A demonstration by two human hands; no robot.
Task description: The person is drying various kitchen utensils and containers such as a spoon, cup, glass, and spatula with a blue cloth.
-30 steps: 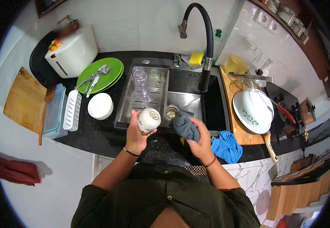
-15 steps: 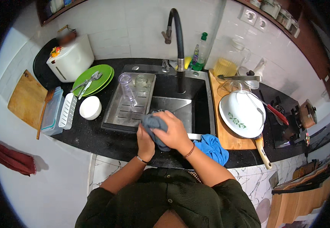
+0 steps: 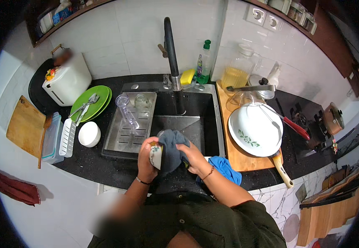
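At the sink's front edge, my left hand (image 3: pixel 147 160) grips a white cup with a floral print (image 3: pixel 156 156); cloth and fingers hide much of its shape. My right hand (image 3: pixel 194 157) holds a dark grey cloth (image 3: pixel 172 153) pressed against the cup's right side. Beyond them is the black sink (image 3: pixel 177 128), with a metal drain tray (image 3: pixel 112 138) over its left part. A clear purple-tinted tumbler (image 3: pixel 127 111) lies tilted on the tray, near a clear glass (image 3: pixel 142 101). A blue cloth (image 3: pixel 225 169) is bunched on the counter just right of my right hand.
A black faucet (image 3: pixel 171 53) rises behind the sink. Left stand green plates (image 3: pixel 84 101) with cutlery, a white bowl (image 3: pixel 89 134) and a white slotted holder (image 3: pixel 67 138). Right, a wooden board (image 3: pixel 245 164) carries a white pan (image 3: pixel 256 128), tongs (image 3: pixel 250 88) and a pitcher (image 3: pixel 237 74).
My hands have turned and spread a little apart, and the cup's patterned side now shows beside the grey cloth. The whole view has shifted slightly.
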